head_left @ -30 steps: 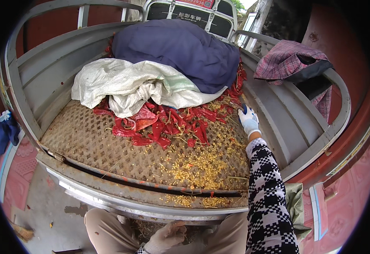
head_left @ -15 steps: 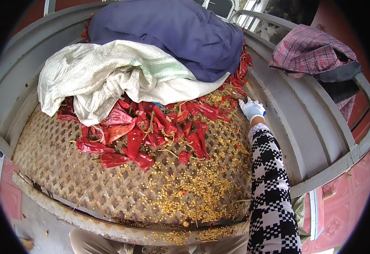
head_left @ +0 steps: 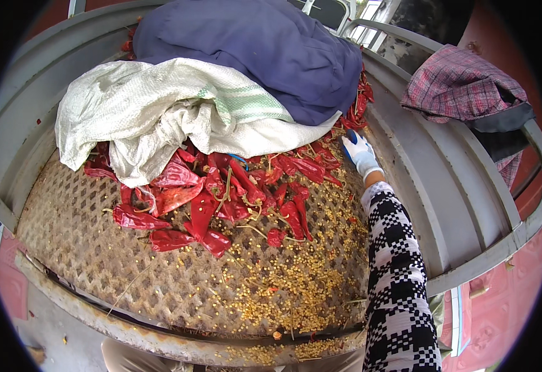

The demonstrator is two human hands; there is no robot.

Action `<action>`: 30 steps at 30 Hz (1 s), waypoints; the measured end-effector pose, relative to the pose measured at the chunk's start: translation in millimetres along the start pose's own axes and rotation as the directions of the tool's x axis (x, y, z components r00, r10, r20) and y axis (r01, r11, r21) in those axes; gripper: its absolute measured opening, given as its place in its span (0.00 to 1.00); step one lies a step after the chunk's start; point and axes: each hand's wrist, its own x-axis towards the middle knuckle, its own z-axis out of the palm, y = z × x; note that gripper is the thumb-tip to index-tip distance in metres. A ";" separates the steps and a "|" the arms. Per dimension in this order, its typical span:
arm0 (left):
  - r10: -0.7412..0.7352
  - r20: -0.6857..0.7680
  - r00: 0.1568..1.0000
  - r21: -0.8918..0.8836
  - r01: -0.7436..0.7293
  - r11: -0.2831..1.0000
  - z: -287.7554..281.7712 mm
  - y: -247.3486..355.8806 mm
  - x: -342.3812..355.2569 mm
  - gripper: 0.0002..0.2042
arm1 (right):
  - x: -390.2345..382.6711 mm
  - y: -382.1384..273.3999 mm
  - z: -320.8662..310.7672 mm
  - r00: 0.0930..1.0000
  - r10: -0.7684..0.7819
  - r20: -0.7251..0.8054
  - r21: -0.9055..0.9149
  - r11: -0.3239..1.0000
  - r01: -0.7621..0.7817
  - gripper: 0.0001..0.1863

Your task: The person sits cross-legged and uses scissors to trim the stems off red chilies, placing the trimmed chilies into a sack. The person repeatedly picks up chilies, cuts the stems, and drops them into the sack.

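Red dried chillies [head_left: 221,198] are reached for by a gloved right hand [head_left: 359,152] in the bed of a grey metal cart [head_left: 432,186].

Scarlet pods are seen heaped on the patterned steel floor [head_left: 97,260] of the cart, partly covered by a white woven sack [head_left: 159,111] and a navy cloth bundle [head_left: 252,43], apparently laid over the pile as cover. Loose yellow seeds [head_left: 283,285] are scattered toward the near edge, seemingly shed from the pods. The right hand, in a white and blue glove, is laid flat at the far right fringe of the pile, beside the cart's sloping side, fingers together and nothing pinched. A plaid garment [head_left: 463,87] is draped over the rail. The left hand is not shown.
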 end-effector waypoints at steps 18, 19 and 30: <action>-0.059 -0.056 0.997 -0.084 0.054 0.995 16.3 27.9 -16.4 0.22 | -70.4 -85.7 10.3 0.952 -0.256 0.167 0.553 0.824 0.125 0.22; -0.033 -0.041 0.999 -0.084 0.030 0.996 11.3 16.3 -12.2 0.23 | -83.9 -80.2 2.7 0.923 -0.358 0.140 0.590 0.779 0.212 0.22; 0.092 0.042 0.995 -0.343 -0.072 0.936 24.4 7.2 -19.1 0.26 | -150.6 -119.6 -50.5 0.807 -0.529 0.261 0.787 0.601 0.139 0.32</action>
